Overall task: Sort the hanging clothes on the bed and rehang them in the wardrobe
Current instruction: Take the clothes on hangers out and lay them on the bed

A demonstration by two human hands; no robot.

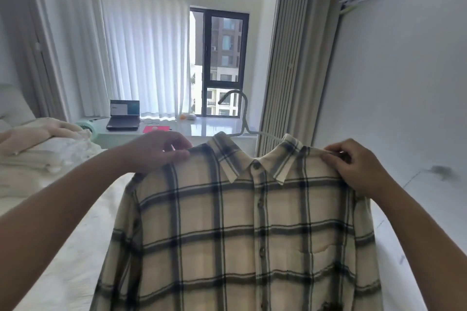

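- While your left hand [161,150] pinches one shoulder seam and your right hand [353,164] pinches the other, the plaid shirt [240,230] hangs between them, buttoned and facing you.
- Just above your grips, the white hanger [241,113] sits inside the collar, hook free, so this garment looks ready for hanging.
- Below your hands lies the bed [70,247]; off past your left grip, pale clothes [43,149] remain piled, likely unsorted.
- No wardrobe shows, so rehanging is still to do.

Daylight through window [219,63], soft overall blur (wide-angle bowing at edges)
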